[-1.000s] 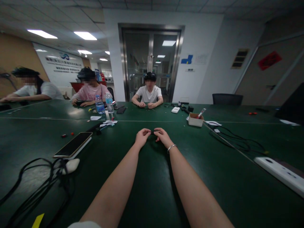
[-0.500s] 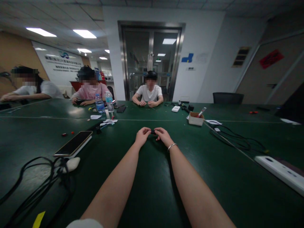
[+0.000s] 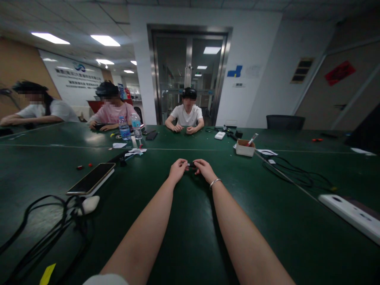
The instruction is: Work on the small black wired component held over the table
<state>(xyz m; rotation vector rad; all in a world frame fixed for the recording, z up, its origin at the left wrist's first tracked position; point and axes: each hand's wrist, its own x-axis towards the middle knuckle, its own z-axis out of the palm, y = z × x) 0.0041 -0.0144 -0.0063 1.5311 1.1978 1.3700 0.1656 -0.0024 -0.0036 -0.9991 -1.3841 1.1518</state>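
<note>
Both my arms reach forward over the green table [image 3: 190, 221]. Between my fingertips is a small black object [image 3: 192, 164] with a silvery part showing on its left side; it is too small to tell its kind. My left hand [image 3: 178, 171] pinches it at the silvery end. From the other side my right hand [image 3: 204, 169], with a silver bracelet at the wrist, pinches the black end. My fingers hide much of it.
A phone [image 3: 92, 178] lies on a white box left of my arms, near black cables [image 3: 56, 221] and a white mouse-shaped thing [image 3: 89, 205]. A small box [image 3: 245, 149] and a white power strip [image 3: 350, 215] are on the right. Three people sit across the table.
My hands hold nearly the same place. A silvery part now shows between my fingertips, where only black showed before. The person opposite has brought the fingers of one hand closer together.
</note>
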